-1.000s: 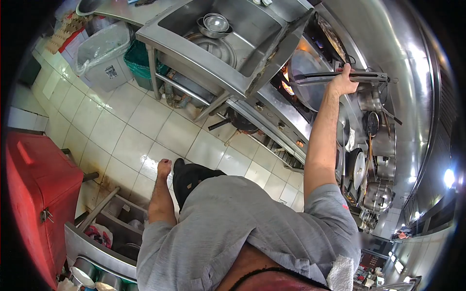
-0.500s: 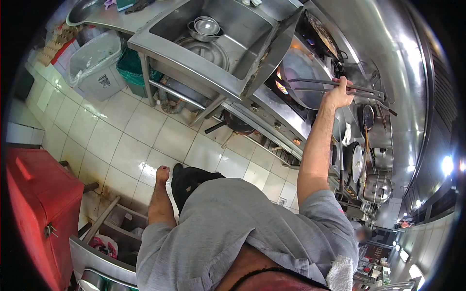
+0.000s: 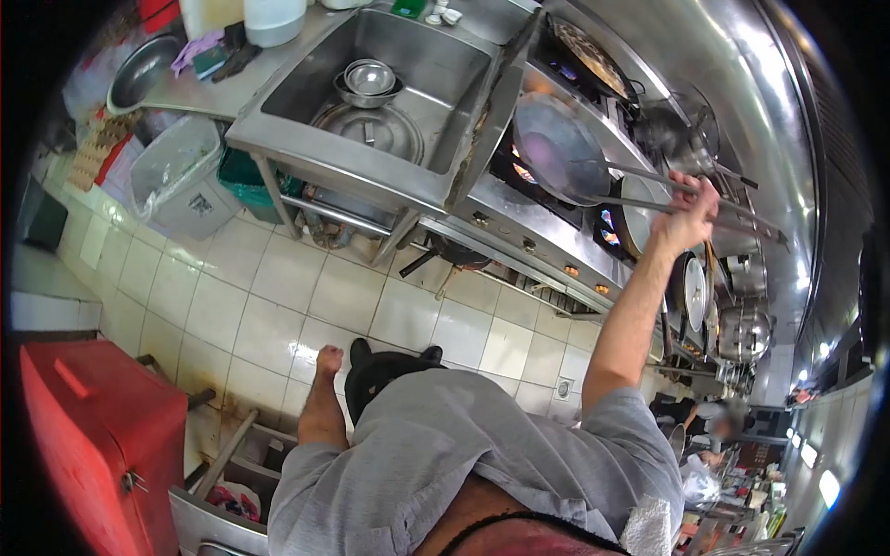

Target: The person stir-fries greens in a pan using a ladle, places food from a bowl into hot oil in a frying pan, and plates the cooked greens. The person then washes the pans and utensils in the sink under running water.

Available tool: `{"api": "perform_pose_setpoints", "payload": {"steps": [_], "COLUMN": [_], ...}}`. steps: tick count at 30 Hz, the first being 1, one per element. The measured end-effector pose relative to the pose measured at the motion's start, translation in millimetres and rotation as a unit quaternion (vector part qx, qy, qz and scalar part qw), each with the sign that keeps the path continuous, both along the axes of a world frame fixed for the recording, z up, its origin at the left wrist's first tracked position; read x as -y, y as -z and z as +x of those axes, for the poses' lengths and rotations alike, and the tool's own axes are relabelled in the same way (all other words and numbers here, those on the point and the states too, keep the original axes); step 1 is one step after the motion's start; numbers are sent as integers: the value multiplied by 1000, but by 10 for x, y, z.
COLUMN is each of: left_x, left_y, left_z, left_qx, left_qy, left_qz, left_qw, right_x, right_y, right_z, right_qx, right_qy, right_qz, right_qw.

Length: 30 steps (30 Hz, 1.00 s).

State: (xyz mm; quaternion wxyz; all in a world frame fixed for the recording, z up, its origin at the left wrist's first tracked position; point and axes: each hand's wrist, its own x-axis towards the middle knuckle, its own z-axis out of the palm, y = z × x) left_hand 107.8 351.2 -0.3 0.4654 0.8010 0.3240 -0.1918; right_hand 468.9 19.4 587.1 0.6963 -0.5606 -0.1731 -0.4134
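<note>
My right hand [image 3: 688, 211] grips a pair of long metal tongs [image 3: 642, 205] partway along their arms. The tong tips reach over the near right side of a grey wok [image 3: 553, 139] on the stove, and the arms stand apart. Inside the wok I see only its greyish surface with a hazy purple reflection, no clear contents. A flame [image 3: 522, 168] burns under its rim. My left hand [image 3: 329, 359] hangs low beside my leg, away from the stove. Its fingers are curled into a fist, with nothing visible in it.
A steel sink [image 3: 440, 60] holds bowls and a round lid. A large pan [image 3: 593, 56] is on the back burner; another flame [image 3: 608, 225] burns on the right. Beside me stand a red box [image 3: 102, 408] and a grey bin [image 3: 185, 176]. A person [image 3: 714, 422] is farther off.
My right hand and the tongs have drawn back to the right across the wok, and the tong arms are spread wider. The view has shifted. My left hand stays in a fist.
</note>
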Motion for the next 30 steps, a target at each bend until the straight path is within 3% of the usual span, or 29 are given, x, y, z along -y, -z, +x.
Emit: {"api": "perform_pose_setpoints", "payload": {"steps": [2, 3, 6, 10, 14, 16, 18, 21, 26, 28, 30], "left_x": [-33, -91, -201, -302, -162, 139, 396, 978, 2033, 2395, 2738], "left_y": [-169, -165, -184, 36, -269, -553, -609, -651, -630, -562, -594], "left_z": [-45, -38, 35, 308, 724, 924, 1054, 1112, 1053, 1023, 1004], "left_qx": [-34, -28, -39, 16, 123, 19, 45, 51, 69, 49, 48], "left_qy": [26, 126, 130, 160, 310, 158, 221, 185, 274, 300, 363], "left_qz": [6, 45, 47, 101, 176, 118, 138, 102, 85, 72, 95], "left_qw": [999, 991, 990, 982, 926, 980, 964, 976, 956, 950, 926], "right_x": [221, 274, 672, 1060, 1507, 1836, 2211, 2864, 3809, 4165, 4536], "right_y": [-84, -126, -158, 2, 294, 469, 612, 838, 1056, 1186, 1293], "right_z": [-258, -443, -906, -1521, -2012, -2297, -2614, -3145, -4039, -4341, -4669], "right_qx": [25, 25, 38, 19, -10, -42, -78, -116, -218, -230, -317], "right_qy": [-12, -4, -72, -38, 100, 183, 241, 309, 471, 550, 598], "right_qz": [-31, -45, -77, -122, -162, -187, -196, -190, -96, -56, -5], "right_qw": [999, 999, 994, 992, 982, 964, 947, 925, 849, 801, 736]}}
